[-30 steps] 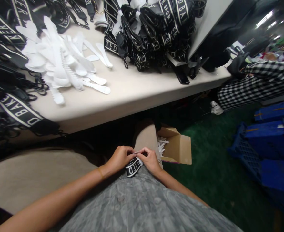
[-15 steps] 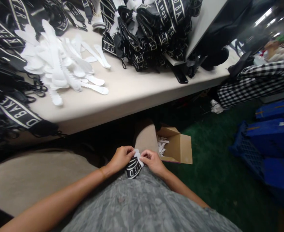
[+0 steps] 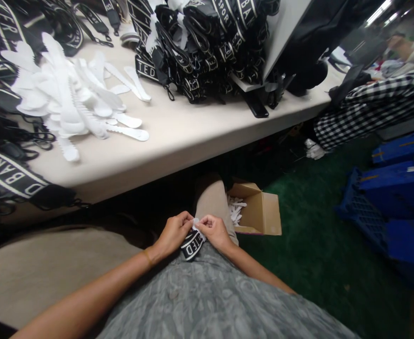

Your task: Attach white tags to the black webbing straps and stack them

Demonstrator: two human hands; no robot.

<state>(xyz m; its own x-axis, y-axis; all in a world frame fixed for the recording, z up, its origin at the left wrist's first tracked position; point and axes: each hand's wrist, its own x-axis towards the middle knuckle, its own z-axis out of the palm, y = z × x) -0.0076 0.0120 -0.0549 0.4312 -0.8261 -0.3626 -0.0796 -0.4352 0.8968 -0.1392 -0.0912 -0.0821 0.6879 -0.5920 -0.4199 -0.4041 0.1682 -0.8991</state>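
1. The left hand (image 3: 174, 230) has its thumb and forefinger pinched together, with no visible gap, on one side of a white tie (image 3: 195, 223); how the other fingers are curled cannot be made out.
2. The right hand (image 3: 216, 231) pinches the same tie from the other side, thumb and forefinger closed on it, the two hands' fingertips almost meeting.
3. A folded black strap (image 3: 192, 245) lettered "TED" sits just below those fingertips, over the person's lap, beyond the bench's near edge; the tie's lower part is mostly hidden.
4. On the bench (image 3: 179, 127), a loose heap of white ties (image 3: 69, 101) spreads left of the middle, its lowest piece pointing towards the near edge.
5. More black straps (image 3: 12, 176) crowd the left end, some reaching the near edge.
6. A tall pile of bundled straps (image 3: 207, 52) stands right of the heap, set back from that edge.
7. Beside the right knee (image 3: 212, 200), an open cardboard box (image 3: 252, 212) holds more white pieces (image 3: 235, 210).
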